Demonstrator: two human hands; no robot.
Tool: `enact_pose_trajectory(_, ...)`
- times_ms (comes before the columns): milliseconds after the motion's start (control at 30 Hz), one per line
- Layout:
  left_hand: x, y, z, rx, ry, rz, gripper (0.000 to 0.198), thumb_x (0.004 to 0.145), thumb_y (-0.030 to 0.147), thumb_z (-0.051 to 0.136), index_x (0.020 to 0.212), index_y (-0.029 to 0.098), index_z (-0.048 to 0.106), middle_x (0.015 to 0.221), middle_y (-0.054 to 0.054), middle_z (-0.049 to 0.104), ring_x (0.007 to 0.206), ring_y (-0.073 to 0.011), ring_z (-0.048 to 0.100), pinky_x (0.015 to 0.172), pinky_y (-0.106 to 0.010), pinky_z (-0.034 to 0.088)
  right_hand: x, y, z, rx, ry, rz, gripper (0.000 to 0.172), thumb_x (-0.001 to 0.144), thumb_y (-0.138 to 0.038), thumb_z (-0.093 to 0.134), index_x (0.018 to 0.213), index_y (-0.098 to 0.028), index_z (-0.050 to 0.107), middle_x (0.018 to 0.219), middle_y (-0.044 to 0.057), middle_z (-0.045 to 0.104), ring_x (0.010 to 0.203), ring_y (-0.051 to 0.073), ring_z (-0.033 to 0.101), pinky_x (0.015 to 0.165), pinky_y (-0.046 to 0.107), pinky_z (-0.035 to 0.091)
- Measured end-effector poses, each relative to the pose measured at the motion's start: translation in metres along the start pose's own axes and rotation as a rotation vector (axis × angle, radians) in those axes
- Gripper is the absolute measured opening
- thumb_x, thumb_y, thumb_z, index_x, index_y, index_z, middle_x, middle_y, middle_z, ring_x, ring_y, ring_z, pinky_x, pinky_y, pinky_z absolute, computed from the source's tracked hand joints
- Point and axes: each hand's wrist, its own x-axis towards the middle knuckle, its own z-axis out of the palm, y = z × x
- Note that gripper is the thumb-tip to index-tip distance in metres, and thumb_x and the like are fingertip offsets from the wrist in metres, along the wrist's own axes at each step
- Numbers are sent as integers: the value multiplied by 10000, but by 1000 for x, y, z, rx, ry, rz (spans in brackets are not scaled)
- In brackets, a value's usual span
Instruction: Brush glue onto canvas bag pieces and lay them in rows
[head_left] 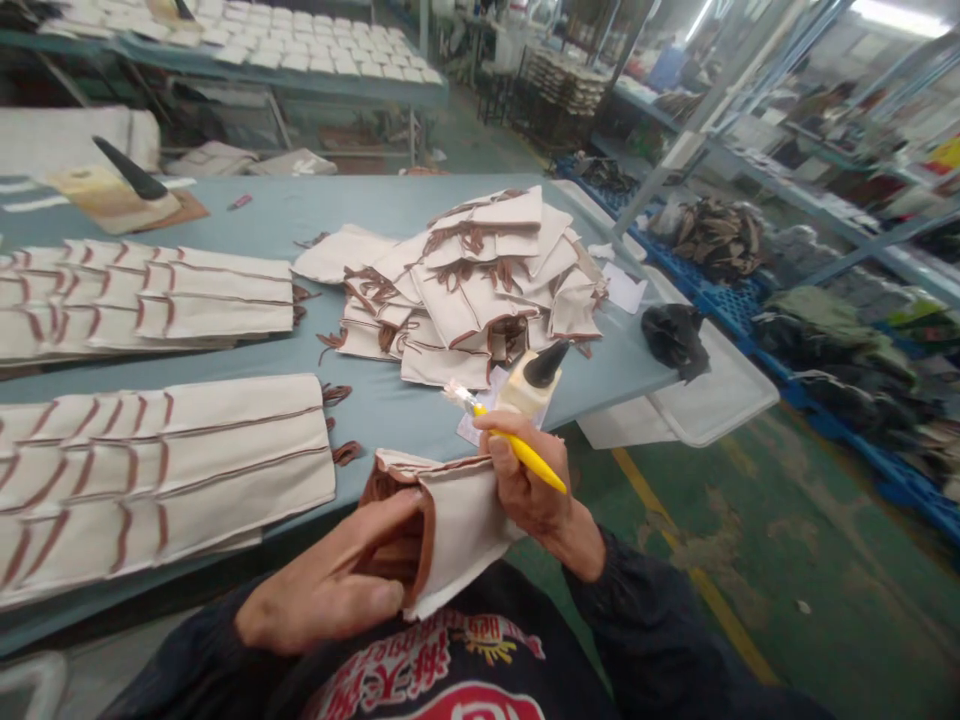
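Observation:
A cream fabric pouch (469,520) with brown edging and a brown inside is held in front of my body, its mouth turned left. My left hand (330,580) has its fingers in the mouth of the pouch, gripping near the brown edge. Pinched in my right hand (529,480) is a yellow-handled brush (536,462), its whitish bristles pointing up and left; that hand also rests against the far end of the pouch. Just beyond it, a pale glue bottle (529,385) with a black nozzle stands on a sheet of paper at the table edge.
A heap of cream pouches (480,270) with brown cords lies on the blue-grey table (307,350). Overlapping rows of pouches (172,470) cover its left side. A black plastic bag (675,340) and white tray (720,390) sit at the right. Another black-nozzled bottle (139,185) lies far left.

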Motion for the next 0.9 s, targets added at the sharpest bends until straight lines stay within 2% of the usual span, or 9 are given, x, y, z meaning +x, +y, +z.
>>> enact_pose_trajectory(100,7,4,-3,54,191,-25,526,890,670,698,987,155,725,864,-37,670,756,-187,580,712,-285,512,-1,-3,1,-66,2,-62,206,1070,-248,514,1152,-216,700,940,51,811,721,151,758,714,264,620)
enact_pose_trajectory(167,14,5,-2,109,309,-61,482,904,619,704,938,138,706,728,10,591,619,-127,477,568,-224,421,1,-1,1,-78,17,-86,207,1063,-232,516,1129,-213,711,948,57,818,736,159,771,717,269,622)
enact_pose_trajectory(233,22,4,0,92,348,-93,479,889,612,707,945,138,673,615,67,481,499,-84,346,453,-196,291,2,2,-1,-72,64,-65,212,1061,-233,515,1103,-212,722,916,53,815,740,169,772,713,282,617)
enact_pose_trajectory(333,27,5,0,79,361,-116,451,892,600,688,934,157,619,546,104,422,440,-67,280,407,-187,220,2,-1,-14,1,217,40,225,1071,-275,507,1094,-223,725,791,21,767,696,169,740,666,292,591)
enact_pose_trajectory(433,24,11,-2,119,383,-119,425,906,588,661,845,179,560,537,105,410,453,-64,293,418,-181,228,-2,-19,-31,197,347,88,268,1088,-317,472,1015,-241,719,646,-32,650,504,122,607,515,253,504)
enact_pose_trajectory(533,19,21,-1,134,361,-135,439,895,602,661,824,189,529,565,110,376,475,-59,271,432,-179,226,-3,-40,-38,279,287,17,292,1084,-333,482,928,-254,716,645,-39,648,446,108,552,467,251,478)
enact_pose_trajectory(733,12,26,7,191,239,-135,426,917,579,630,769,195,520,568,93,391,485,-74,308,445,-197,247,21,-45,-25,72,113,-167,169,1019,-236,600,883,-247,700,730,-30,758,596,119,701,612,236,572)
enact_pose_trajectory(800,9,24,7,200,258,-143,426,913,566,635,741,192,521,570,83,398,499,-80,318,457,-204,235,24,-45,-25,64,123,-148,167,1018,-227,601,883,-242,699,753,-25,764,593,116,694,580,230,551)
enact_pose_trajectory(900,5,22,6,154,304,-165,407,897,569,640,800,180,574,592,76,412,506,-87,321,463,-210,226,20,-50,-29,162,277,-15,212,1051,-286,568,892,-237,700,663,-39,689,449,93,558,442,226,440)
